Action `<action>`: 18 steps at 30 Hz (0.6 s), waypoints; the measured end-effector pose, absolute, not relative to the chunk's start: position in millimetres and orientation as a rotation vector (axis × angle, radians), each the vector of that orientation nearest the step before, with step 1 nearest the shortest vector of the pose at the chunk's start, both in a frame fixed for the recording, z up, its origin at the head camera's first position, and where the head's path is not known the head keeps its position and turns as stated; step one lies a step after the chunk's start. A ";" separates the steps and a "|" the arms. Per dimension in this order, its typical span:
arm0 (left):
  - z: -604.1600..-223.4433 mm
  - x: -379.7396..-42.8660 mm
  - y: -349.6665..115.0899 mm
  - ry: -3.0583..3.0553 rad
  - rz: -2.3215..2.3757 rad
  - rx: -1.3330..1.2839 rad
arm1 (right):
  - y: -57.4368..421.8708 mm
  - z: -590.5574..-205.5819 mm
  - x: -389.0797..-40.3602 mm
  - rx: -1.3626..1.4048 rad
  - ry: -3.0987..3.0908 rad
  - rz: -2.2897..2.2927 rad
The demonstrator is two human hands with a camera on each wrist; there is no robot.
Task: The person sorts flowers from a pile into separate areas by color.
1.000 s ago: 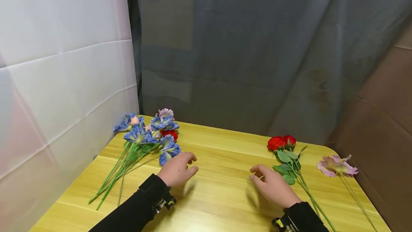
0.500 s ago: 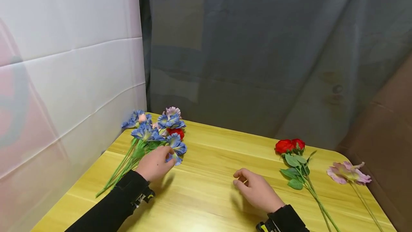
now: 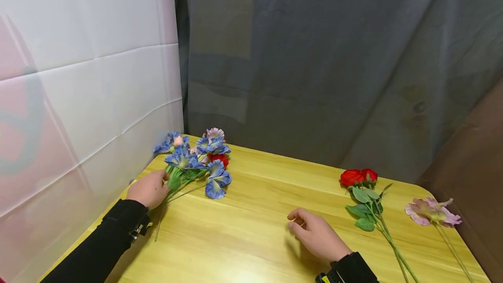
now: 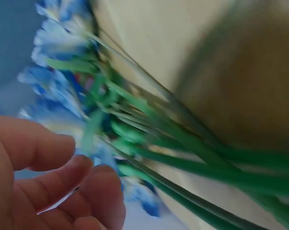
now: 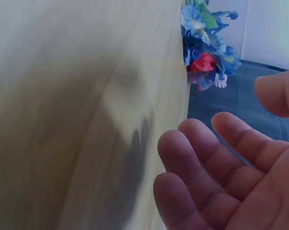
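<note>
Blue artificial irises (image 3: 182,158) lie in a bunch at the back left of the table, mixed with a red flower (image 3: 220,159), pale pink buds and a pinkish-purple bloom (image 3: 215,133). My left hand (image 3: 148,189) hovers over their green stems, covering part of them in the head view. From the left wrist, its loosely bent fingers appear beside the stems (image 4: 206,175), with nothing gripped between them. My right hand (image 3: 320,236) hangs over the middle right of the table, fingers relaxed and holding nothing. Two red roses (image 3: 351,177) with leafy stems lie to its right.
A single pinkish-purple flower (image 3: 432,211) lies near the right edge of the yellow wooden table (image 3: 251,213). White cloth (image 3: 106,95) bounds the left side, a dark grey curtain (image 3: 298,69) the back, and a brown panel (image 3: 471,156) the right.
My left hand has moved left, past the rightmost iris, to the bunch's stems. My right hand shifted slightly left, then stayed nearly still. The view has turned a little left.
</note>
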State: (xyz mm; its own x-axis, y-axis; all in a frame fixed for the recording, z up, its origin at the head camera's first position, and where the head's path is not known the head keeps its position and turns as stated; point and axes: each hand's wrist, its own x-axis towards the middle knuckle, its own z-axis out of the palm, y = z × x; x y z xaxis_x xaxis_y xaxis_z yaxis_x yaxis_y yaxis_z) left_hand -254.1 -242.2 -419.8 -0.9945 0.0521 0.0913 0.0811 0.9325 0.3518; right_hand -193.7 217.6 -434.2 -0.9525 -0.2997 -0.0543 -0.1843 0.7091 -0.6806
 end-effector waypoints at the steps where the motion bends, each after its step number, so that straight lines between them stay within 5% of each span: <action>1: -420.9 -253.8 -245.2 -3.014 -0.551 -0.095 | 216.3 -434.4 -193.8 -0.403 2.754 -1.072; 18: -429.9 -256.4 -260.8 -3.031 -0.610 -0.149 | 210.8 -433.6 -193.8 -0.478 2.714 -1.077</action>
